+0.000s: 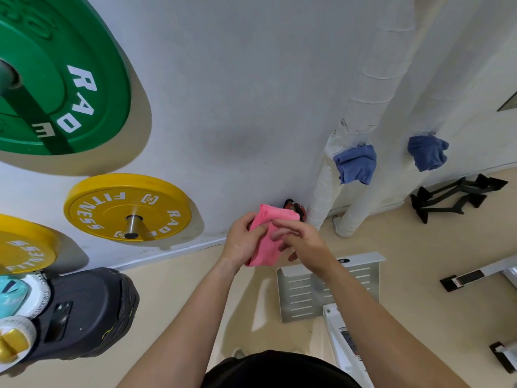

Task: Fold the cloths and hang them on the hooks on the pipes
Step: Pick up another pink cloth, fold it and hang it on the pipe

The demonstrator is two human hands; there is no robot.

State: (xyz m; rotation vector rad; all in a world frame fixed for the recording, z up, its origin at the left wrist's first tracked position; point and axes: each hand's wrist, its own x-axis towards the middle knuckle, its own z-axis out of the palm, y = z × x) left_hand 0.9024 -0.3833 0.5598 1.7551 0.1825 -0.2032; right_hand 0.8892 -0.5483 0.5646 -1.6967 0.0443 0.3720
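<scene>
Both hands gripped a folded pink cloth (pixel 265 239) in mid-air before the wall: left hand (pixel 243 243) closed on its left edge, right hand (pixel 303 243) pinching the top. Two blue cloths (pixel 355 163) (pixel 426 152) hung on the white pipes (pixel 363 102), right of the hands.
</scene>
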